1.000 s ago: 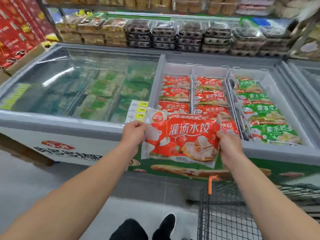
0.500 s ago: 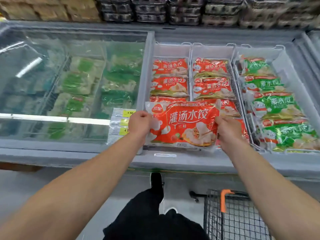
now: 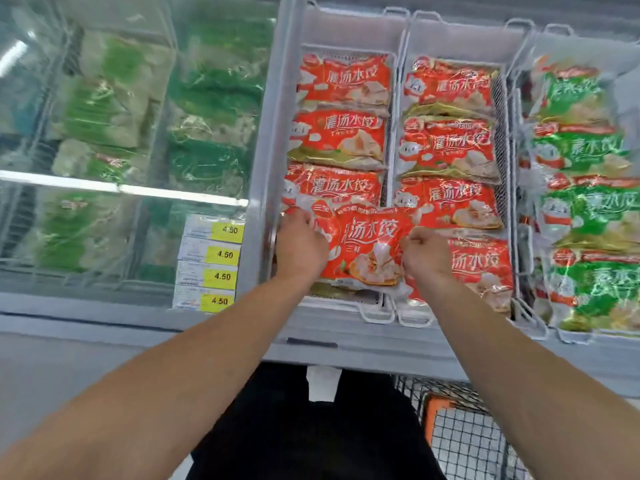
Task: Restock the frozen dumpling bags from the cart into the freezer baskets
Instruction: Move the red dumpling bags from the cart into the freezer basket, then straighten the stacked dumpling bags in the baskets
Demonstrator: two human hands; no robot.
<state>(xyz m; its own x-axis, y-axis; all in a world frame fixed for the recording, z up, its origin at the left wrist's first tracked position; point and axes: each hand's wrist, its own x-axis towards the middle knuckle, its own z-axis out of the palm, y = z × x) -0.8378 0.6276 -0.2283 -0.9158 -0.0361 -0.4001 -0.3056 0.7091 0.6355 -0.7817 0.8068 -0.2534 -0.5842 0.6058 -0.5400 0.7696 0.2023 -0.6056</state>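
Observation:
A red dumpling bag (image 3: 367, 251) lies at the near end of the left white wire basket (image 3: 346, 303) in the open freezer. My left hand (image 3: 300, 244) grips the bag's left edge and my right hand (image 3: 426, 252) grips its right edge. Behind it in the same basket lie three red bags (image 3: 341, 136) in a row. The middle basket (image 3: 414, 318) holds several red bags (image 3: 450, 147). The right basket (image 3: 533, 323) holds green dumpling bags (image 3: 585, 209).
A shut glass lid (image 3: 121, 140) covers green bags on the freezer's left half. Yellow 4.50 price tags (image 3: 211, 265) sit by the lid's edge. The wire cart (image 3: 464, 431) with an orange handle stands at lower right, beside my dark-clad legs (image 3: 311, 427).
Both hands have carried the red bag forward and down from over the freezer's front rim into the near end of the left basket. My view has tilted down and closer.

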